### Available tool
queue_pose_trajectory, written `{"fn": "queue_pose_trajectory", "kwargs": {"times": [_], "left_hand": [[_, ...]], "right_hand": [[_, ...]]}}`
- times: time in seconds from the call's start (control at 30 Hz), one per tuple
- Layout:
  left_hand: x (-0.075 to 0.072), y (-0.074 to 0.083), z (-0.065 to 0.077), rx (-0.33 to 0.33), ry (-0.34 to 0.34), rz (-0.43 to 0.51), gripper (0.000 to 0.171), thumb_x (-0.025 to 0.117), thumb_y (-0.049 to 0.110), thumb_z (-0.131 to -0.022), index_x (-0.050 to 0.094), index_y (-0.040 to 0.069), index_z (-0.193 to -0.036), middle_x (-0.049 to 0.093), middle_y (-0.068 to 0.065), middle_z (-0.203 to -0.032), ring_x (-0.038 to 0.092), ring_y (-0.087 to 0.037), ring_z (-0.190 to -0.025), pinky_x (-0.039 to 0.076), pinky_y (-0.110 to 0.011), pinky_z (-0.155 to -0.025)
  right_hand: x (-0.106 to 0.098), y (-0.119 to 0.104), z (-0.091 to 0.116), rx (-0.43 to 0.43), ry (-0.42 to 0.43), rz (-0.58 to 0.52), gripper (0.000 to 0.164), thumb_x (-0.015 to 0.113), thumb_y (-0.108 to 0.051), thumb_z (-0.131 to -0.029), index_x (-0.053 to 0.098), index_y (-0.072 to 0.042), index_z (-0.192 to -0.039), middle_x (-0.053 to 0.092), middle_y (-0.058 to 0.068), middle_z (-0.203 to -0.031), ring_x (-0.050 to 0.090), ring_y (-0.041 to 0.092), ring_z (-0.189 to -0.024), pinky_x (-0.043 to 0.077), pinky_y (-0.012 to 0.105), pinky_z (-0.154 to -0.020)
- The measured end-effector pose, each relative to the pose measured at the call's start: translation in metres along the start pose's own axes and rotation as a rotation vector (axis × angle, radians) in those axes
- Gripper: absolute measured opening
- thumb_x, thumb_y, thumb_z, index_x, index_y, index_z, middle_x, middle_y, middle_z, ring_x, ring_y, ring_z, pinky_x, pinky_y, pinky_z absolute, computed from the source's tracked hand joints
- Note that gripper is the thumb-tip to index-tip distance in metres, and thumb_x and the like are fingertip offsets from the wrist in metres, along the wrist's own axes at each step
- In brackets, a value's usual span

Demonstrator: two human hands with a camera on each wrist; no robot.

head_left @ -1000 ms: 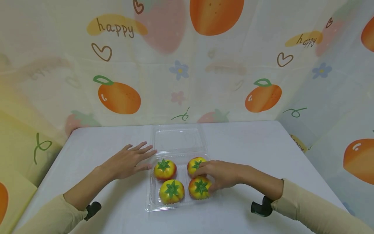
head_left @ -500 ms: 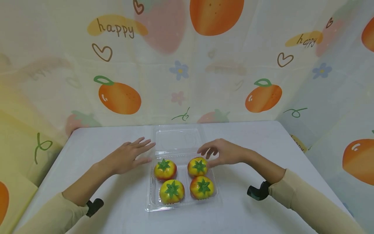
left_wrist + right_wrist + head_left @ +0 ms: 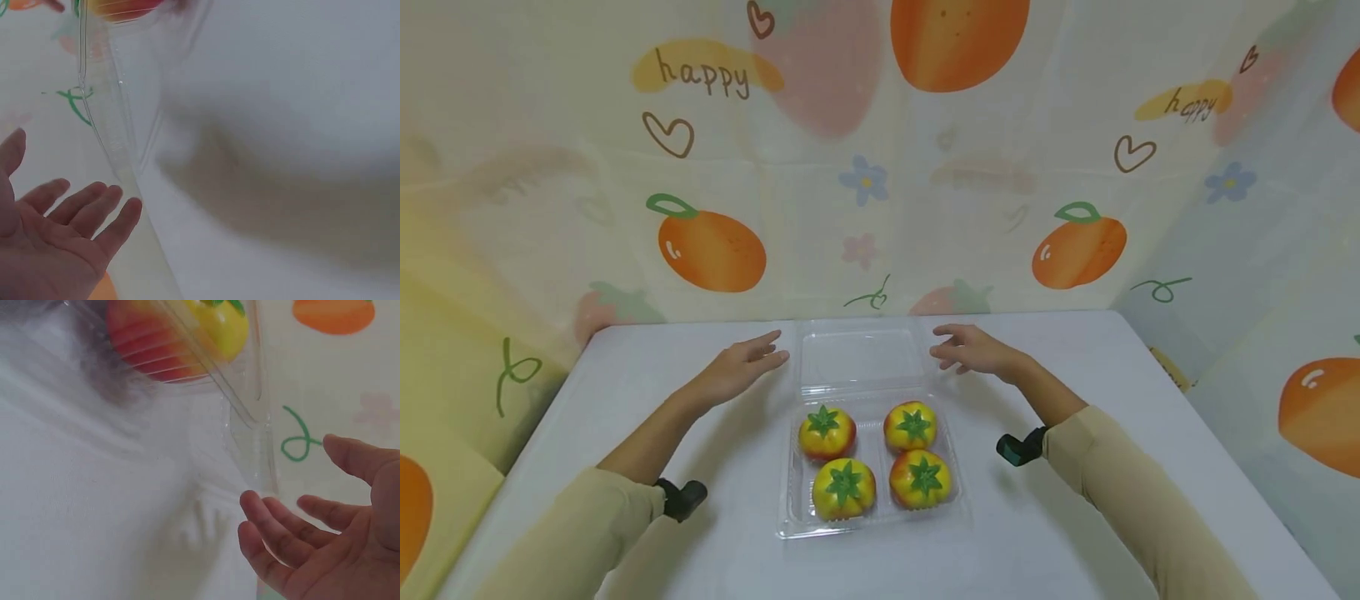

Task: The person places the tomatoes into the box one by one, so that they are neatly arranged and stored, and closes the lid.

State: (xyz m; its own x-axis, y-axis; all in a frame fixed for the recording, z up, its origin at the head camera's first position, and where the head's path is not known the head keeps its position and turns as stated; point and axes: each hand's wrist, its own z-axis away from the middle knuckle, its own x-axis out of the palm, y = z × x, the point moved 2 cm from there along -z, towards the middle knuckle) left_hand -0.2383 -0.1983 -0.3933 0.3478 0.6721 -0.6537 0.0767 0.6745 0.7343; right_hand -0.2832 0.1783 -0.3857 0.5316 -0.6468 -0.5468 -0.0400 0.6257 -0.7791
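A clear plastic clamshell box point(image 3: 790, 467) lies open on the white table, with several yellow-red toy tomatoes point(image 3: 826, 433) in its tray. Its clear lid point(image 3: 859, 357) lies flat behind the tray. My left hand point(image 3: 747, 360) hovers open just left of the lid, fingers straight. My right hand point(image 3: 968, 350) hovers open just right of the lid. Neither hand holds anything. In the left wrist view my left hand point(image 3: 62, 231) is beside the lid's edge point(image 3: 109, 125). In the right wrist view my right hand point(image 3: 312, 531) is near the lid's edge point(image 3: 253, 450), with a tomato point(image 3: 181, 337) beyond it.
The white table point(image 3: 1075, 375) is walled at the back and sides by a fruit-printed cloth point(image 3: 880, 167). Table edges run close on the left and right.
My right hand lifted off the front right tomato and moved back to the lid's right side. My left hand moved back from the tray's left edge to the lid's left side.
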Motion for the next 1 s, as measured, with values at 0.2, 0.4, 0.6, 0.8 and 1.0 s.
{"fn": "queue_pose_trajectory", "kwargs": {"times": [0.2, 0.4, 0.6, 0.8, 1.0], "left_hand": [[0.001, -0.003, -0.005, -0.140, -0.040, 0.373, 0.076, 0.047, 0.043, -0.104, 0.014, 0.002, -0.158, 0.035, -0.030, -0.153, 0.046, -0.043, -0.135, 0.048, -0.047, -0.101], [0.003, -0.005, -0.007, -0.170, -0.073, 0.540, 0.074, 0.047, 0.039, -0.105, 0.013, -0.001, -0.157, 0.039, -0.032, -0.150, 0.046, -0.042, -0.135, 0.050, -0.043, -0.099], [0.004, -0.004, -0.011, -0.161, -0.062, 0.603, 0.071, 0.053, 0.024, -0.104, 0.013, 0.001, -0.158, 0.041, -0.032, -0.148, 0.049, -0.042, -0.133, 0.050, -0.043, -0.098], [0.006, -0.002, -0.013, -0.178, -0.017, 0.563, 0.076, 0.061, 0.016, -0.099, 0.015, 0.004, -0.159, 0.046, -0.030, -0.145, 0.053, -0.040, -0.129, 0.048, -0.045, -0.101], [0.005, -0.001, -0.015, -0.165, 0.057, 0.528, 0.074, 0.061, 0.008, -0.098, 0.018, 0.006, -0.158, 0.051, -0.029, -0.142, 0.056, -0.039, -0.126, 0.050, -0.043, -0.099]], "right_hand": [[0.000, 0.011, -0.011, 0.055, -0.025, -0.139, 0.066, 0.051, -0.029, -0.105, 0.022, 0.003, -0.155, 0.049, 0.028, -0.142, 0.059, 0.037, -0.121, 0.047, 0.049, -0.103], [-0.001, 0.015, -0.015, 0.056, -0.024, -0.207, 0.065, 0.049, -0.030, -0.105, 0.022, 0.002, -0.155, 0.053, 0.028, -0.139, 0.058, 0.038, -0.124, 0.045, 0.049, -0.105], [-0.001, 0.013, -0.018, 0.039, -0.021, -0.220, 0.061, 0.052, -0.028, -0.104, 0.028, 0.001, -0.153, 0.057, 0.026, -0.135, 0.059, 0.037, -0.122, 0.046, 0.049, -0.104], [-0.002, 0.008, -0.018, 0.039, 0.008, -0.199, 0.060, 0.055, -0.023, -0.103, 0.030, -0.002, -0.153, 0.059, 0.025, -0.131, 0.061, 0.036, -0.119, 0.049, 0.047, -0.101], [-0.005, 0.000, -0.014, 0.009, 0.056, -0.186, 0.059, 0.059, -0.016, -0.100, 0.032, -0.002, -0.151, 0.059, 0.026, -0.132, 0.063, 0.036, -0.115, 0.050, 0.048, -0.100]]}}
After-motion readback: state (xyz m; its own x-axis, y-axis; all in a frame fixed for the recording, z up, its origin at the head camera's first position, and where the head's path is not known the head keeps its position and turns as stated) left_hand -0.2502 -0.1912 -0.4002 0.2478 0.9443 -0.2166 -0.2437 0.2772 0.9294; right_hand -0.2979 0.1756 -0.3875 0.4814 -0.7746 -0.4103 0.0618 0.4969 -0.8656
